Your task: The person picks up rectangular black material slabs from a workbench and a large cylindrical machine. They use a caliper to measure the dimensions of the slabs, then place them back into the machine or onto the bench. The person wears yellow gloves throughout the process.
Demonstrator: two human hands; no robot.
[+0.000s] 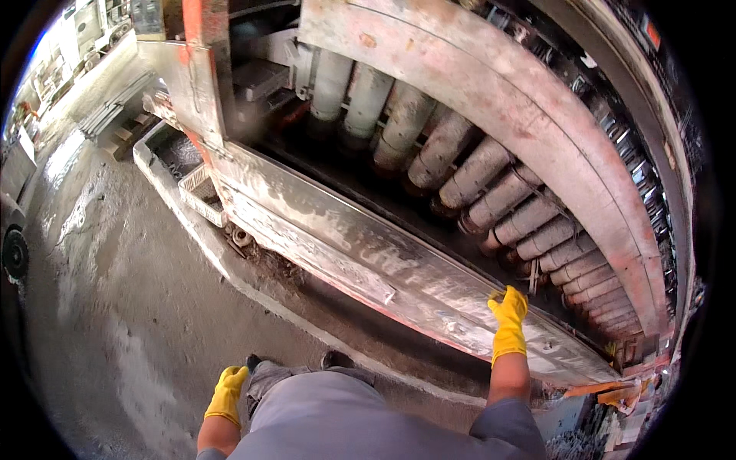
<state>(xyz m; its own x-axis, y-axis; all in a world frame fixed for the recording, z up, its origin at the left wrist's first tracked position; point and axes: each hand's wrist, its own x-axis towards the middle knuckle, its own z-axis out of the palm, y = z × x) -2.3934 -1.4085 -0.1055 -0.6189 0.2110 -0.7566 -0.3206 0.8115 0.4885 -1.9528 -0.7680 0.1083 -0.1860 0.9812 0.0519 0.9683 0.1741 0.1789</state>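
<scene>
My right hand (508, 314), in a yellow rubber glove, reaches forward to the top edge of a long wet metal panel (330, 226). Its fingers bend over that edge, with the thumb on the left side. Behind the panel stands a row of thick grey cylinders (429, 157), stained reddish near their lower ends. Low at my left side hangs my left hand (226, 393), gloved in yellow too. Its fingers are curled in, and whatever they may hold is hidden.
A curved, pinkish stained beam (491, 73) arches over the cylinders. A low concrete kerb (307, 326) runs along the wet floor (130, 307) by my feet. A pale plastic crate (202, 195) sits beside the panel's left end, near an orange post (193, 31).
</scene>
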